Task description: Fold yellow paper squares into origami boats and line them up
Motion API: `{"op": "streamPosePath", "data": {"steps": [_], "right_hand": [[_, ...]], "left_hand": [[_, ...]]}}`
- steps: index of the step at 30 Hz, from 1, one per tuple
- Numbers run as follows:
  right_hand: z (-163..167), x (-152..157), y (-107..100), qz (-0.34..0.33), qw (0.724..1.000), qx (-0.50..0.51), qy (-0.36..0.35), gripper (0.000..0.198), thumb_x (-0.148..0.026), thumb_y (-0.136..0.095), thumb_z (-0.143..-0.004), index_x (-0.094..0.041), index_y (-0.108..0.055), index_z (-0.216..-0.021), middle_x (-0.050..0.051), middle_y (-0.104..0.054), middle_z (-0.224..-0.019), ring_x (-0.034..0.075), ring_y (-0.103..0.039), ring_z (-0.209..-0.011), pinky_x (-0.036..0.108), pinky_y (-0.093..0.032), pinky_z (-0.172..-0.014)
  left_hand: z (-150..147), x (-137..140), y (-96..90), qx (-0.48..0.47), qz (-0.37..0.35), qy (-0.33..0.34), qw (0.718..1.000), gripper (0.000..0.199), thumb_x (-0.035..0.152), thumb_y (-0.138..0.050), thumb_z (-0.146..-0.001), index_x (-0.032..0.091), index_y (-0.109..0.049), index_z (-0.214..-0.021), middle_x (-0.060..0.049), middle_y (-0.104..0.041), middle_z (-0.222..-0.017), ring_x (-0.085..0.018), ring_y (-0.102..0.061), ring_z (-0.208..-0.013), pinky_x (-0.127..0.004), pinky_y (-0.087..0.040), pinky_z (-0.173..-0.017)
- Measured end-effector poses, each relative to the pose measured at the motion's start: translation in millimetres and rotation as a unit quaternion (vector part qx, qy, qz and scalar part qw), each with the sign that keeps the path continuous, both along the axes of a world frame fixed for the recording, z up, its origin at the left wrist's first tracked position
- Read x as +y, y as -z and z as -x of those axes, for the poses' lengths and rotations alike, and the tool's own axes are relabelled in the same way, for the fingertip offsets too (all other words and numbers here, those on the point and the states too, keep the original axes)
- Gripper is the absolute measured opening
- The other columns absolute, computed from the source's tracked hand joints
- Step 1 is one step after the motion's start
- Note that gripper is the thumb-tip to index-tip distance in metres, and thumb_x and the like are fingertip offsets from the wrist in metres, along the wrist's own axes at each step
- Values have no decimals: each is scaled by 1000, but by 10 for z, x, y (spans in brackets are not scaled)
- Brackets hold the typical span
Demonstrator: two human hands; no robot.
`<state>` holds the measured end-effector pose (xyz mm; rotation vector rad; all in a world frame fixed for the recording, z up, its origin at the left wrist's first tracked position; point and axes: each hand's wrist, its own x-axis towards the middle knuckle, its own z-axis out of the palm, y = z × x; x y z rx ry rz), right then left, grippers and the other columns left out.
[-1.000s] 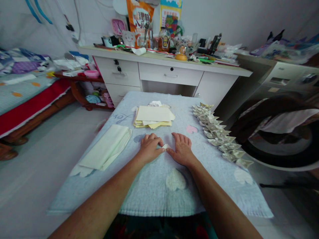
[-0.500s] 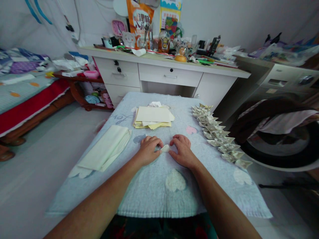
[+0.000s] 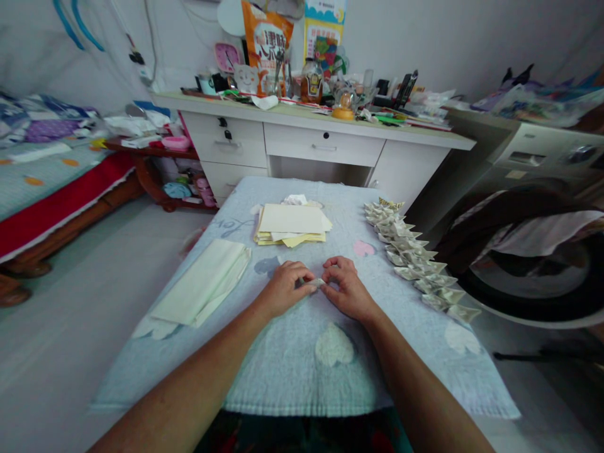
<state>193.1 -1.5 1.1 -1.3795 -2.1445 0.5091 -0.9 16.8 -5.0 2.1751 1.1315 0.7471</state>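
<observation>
A small folded piece of paper [image 3: 318,283] is pinched between my two hands over the middle of the cloth-covered table. My left hand [image 3: 290,286] grips its left side, thumb and fingers pressed together. From the other side, the fingertips of my right hand [image 3: 344,286] close on its right end. Only a little of the pale paper shows between the fingers. Beyond my hands lies a stack of cream and yellow paper sheets [image 3: 292,220]. Rows of folded paper boats [image 3: 408,248] stand along the table's right side.
A larger folded pale sheet [image 3: 202,280] lies on the blue patterned cloth [image 3: 287,371] at left. Behind the table is a white desk [image 3: 226,138] crowded with jars and bags. A washing machine [image 3: 528,157] with its door open stands at right, a bed [image 3: 61,182] at left.
The left thumb and fingers have closed further over the paper, so less of it shows. The hands are slightly closer together. The whole view has shifted a little.
</observation>
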Motion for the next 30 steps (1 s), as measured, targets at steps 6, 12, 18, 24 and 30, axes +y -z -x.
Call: {"op": "streamPosePath", "data": {"steps": [6,12,18,24,30], "right_hand": [[3,-14,-41,5,999,32,-23,12,-31,-59,-87,-21,-63,-89,3,-58,-94,19,-51,-95,33,-38,-88],[46,3,-55,7,996,66,-62,31,-39,-46,-95,-19,-59,-75,1,-59,-75,16,-52,-78,31,-38,-81],[55,0,-64,16,995,90,-34,25,-34,-50,-91,-19,-55,-71,0,-56,-72,16,-52,-76,28,-39,-75],[33,23,3,90,978,186,-9,23,-36,-53,-86,-18,-55,-70,-2,-50,-66,13,-47,-65,24,-38,-63],[11,49,57,154,952,262,-24,28,-41,-56,-84,-17,-54,-70,-4,-44,-62,10,-39,-58,22,-32,-56]], "left_hand": [[11,9,-25,-36,14,-11,999,15,30,-60,-84,20,-68,-76,1,-65,-75,-15,-57,-79,-28,-42,-79],[-1,-14,-69,-36,35,-34,998,18,32,-58,-83,18,-64,-73,1,-63,-74,-15,-56,-75,-26,-43,-74],[-28,-36,-58,-41,35,-45,998,18,32,-55,-85,18,-62,-77,0,-62,-77,-16,-58,-79,-28,-45,-78],[-33,-67,-5,-84,-58,-60,993,41,19,-63,-80,21,-52,-119,-3,-61,-104,-17,-58,-97,-31,-45,-90],[-39,-81,31,-54,-123,-17,991,28,16,-59,-84,22,-59,-112,-4,-61,-102,-17,-59,-97,-29,-47,-86]]}}
